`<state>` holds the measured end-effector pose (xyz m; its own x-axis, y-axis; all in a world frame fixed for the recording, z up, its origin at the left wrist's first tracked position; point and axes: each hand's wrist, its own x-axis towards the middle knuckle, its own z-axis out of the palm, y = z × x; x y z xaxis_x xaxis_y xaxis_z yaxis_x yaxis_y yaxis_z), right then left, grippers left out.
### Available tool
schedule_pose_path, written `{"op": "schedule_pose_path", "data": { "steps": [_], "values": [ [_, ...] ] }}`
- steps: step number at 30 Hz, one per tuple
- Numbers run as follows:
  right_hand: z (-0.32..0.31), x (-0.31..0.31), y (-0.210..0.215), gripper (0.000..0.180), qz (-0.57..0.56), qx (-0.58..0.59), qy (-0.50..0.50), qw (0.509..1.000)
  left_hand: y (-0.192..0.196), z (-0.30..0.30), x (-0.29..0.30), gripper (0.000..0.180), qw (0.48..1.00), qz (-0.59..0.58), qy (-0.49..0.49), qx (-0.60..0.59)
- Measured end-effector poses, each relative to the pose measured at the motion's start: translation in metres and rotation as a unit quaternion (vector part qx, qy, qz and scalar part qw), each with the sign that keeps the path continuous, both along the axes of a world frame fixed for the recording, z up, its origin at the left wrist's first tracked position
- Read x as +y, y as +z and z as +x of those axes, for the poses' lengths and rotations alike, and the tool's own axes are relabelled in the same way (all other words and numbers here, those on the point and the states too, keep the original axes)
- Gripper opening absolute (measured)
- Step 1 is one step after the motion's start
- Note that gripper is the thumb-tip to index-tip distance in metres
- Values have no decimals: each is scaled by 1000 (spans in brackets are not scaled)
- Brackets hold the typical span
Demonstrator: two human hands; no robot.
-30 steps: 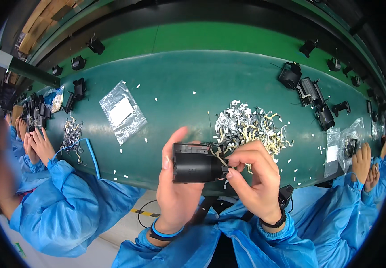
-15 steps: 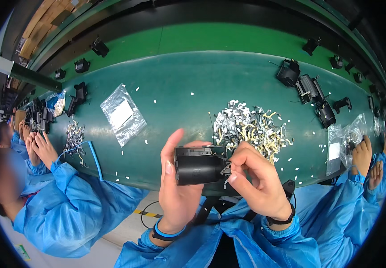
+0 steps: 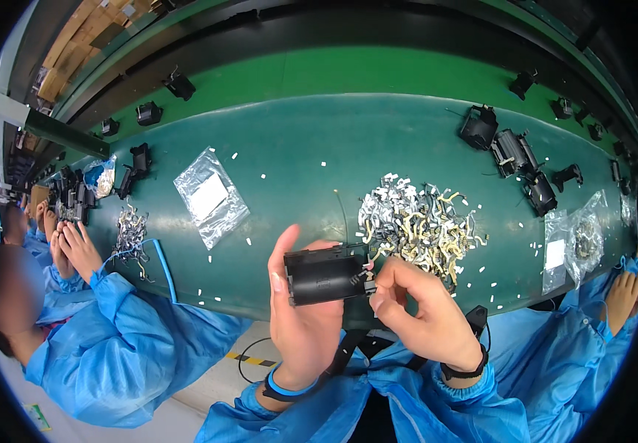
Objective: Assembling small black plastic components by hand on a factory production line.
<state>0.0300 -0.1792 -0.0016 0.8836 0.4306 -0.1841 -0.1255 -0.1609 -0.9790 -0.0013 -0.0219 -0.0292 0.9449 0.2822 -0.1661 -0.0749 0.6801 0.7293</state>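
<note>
A black plastic housing [image 3: 324, 278] with a rounded, half-cylinder body lies across my left hand [image 3: 300, 317]. The fingers support it from behind and below, and the thumb presses its left end. At the right end of the housing, thumb and forefinger of my right hand [image 3: 426, 314] are pinched together by a small greyish part [image 3: 367, 279]. What sits between those fingertips is too small to make out. Just beyond the right hand spreads a heap of short cables [image 3: 415, 232] with white connectors and yellow and black wires.
Clear plastic bags [image 3: 212, 198] with white labels lie left and right on the green work surface [image 3: 289, 140]. More black housings [image 3: 514, 153] sit at the far right. Co-workers' hands [image 3: 75, 251] are busy at the left beside a smaller cable pile [image 3: 131, 232]. White scraps are scattered about.
The housing has tilted slightly in my left hand, and my right fingertips have shifted a little down at its end. At the right, a co-worker's hand has left the plastic bag.
</note>
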Motion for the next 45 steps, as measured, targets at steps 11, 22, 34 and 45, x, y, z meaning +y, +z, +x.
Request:
{"op": "schedule_pose_path", "data": {
  "steps": [11, 22, 34, 45],
  "values": [
    [-7, 27, -15, 39, -48, -400, -187, 896, -4, -11, -5, 62, 997, -61, -47, -23],
    [-10, 8, -13, 35, -79, -479, -171, 857, 16, -8, 41, 47, 733, 649, 33, -203],
    [-12, -2, -16, 32, 48, -384, -113, 915, 13, 9, 36, 30, 889, 380, -219, -131],
    [-11, -12, -12, 33, -91, -453, -78, 883, 6, 2, 29, 29, 913, 348, -170, -127]
  ]
}}
